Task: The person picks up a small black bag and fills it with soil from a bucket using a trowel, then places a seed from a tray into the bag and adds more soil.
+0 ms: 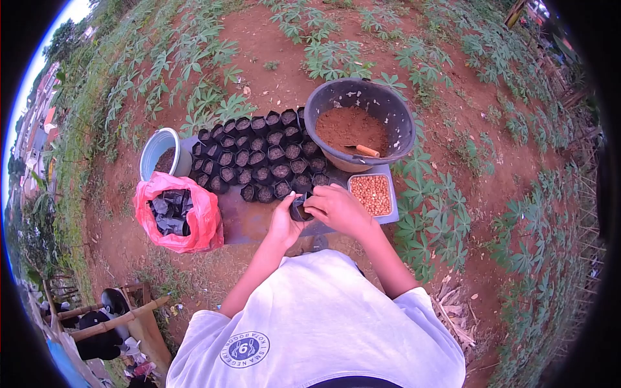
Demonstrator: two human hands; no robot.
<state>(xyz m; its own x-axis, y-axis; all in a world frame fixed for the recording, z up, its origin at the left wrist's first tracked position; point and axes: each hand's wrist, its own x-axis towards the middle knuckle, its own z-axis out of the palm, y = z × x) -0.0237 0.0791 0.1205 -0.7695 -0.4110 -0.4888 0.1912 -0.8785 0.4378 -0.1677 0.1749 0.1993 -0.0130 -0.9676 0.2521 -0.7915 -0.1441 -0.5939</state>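
Observation:
Between my two hands, at the front of the table, is a small black plastic seedling bag (299, 210). My left hand (283, 222) grips it from the left side. The fingers of my right hand (336, 205) are closed at its right upper edge. How much is inside the bag cannot be made out. Just beyond my hands stand rows of soil-filled black seedling bags (261, 173). Close to my right wrist lies a clear tray (392, 212) holding orange-brown seeds (370, 194).
A large black bucket (401, 154) with reddish soil and a wooden-handled tool (367, 150) stands at the back right. A light-blue pail (147, 155) and a red plastic bag (210, 223) of black bags (170, 212) sit at the left of the table (249, 223). Leafy plants (430, 216) grow around.

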